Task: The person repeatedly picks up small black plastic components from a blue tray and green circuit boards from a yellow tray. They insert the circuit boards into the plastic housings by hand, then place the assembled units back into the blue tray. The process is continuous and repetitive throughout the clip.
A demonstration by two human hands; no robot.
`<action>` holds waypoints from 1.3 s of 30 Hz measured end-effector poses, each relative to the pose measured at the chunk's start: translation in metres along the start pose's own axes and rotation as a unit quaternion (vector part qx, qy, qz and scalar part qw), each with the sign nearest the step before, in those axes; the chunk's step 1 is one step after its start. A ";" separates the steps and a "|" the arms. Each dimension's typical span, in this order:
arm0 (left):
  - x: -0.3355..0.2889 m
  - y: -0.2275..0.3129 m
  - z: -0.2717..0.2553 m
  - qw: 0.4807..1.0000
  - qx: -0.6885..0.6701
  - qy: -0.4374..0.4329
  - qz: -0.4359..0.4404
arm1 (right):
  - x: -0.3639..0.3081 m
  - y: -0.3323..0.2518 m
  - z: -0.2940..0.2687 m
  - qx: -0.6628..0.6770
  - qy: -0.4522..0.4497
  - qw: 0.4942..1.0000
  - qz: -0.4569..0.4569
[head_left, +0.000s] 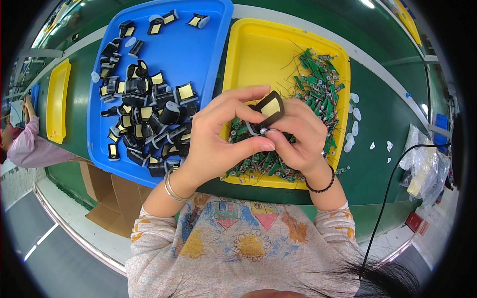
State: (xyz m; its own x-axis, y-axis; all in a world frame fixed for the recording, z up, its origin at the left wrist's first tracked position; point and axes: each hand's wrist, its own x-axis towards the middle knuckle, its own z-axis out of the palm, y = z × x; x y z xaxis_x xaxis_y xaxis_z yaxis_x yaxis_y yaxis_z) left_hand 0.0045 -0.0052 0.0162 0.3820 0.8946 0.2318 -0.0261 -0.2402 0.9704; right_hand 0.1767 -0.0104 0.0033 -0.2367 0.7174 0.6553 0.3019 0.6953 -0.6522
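Note:
Both my hands grip one small black plastic housing (277, 117) with a pale yellow pad on its face, held above the yellow tray. My left hand (223, 124) pinches it from the left, its thumb below and fingers curled over. From the right, the thumb and fingers of my right hand (300, 130) close on its lower end. A small shiny bit shows between the thumbs, too small to name. Under my hands, the yellow tray (253, 42) bears a heap of green circuit boards (318, 79) with thin wires. Part of that heap is hidden by my hands.
Left of it, a blue tray (164, 49) holds many similar black housings (169, 113). White oval pieces (355, 128) lie on the green table right of the yellow tray. Clear plastic bags (422, 164), a black cable (385, 198), cardboard boxes (117, 198) and another person's sleeve (35, 144) surround this.

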 end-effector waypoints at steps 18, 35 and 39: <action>-0.004 0.005 0.000 0.983 -0.152 0.026 -0.097 | 0.001 -0.003 0.001 0.011 -0.025 1.000 -0.009; 0.000 0.001 0.001 0.982 -0.149 0.000 -0.114 | -0.003 -0.003 0.001 0.012 0.004 0.997 0.079; 0.001 0.000 -0.003 0.984 -0.139 -0.011 -0.111 | -0.005 -0.004 0.001 0.038 0.017 0.993 0.108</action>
State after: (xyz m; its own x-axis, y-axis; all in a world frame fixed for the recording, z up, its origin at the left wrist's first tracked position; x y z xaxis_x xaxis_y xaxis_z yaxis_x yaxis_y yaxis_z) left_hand 0.0020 -0.0031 0.0165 0.4271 0.9041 0.0130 -0.1894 0.0754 0.9790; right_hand 0.1756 -0.0167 0.0026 -0.1429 0.8495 0.5079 0.2717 0.5271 -0.8052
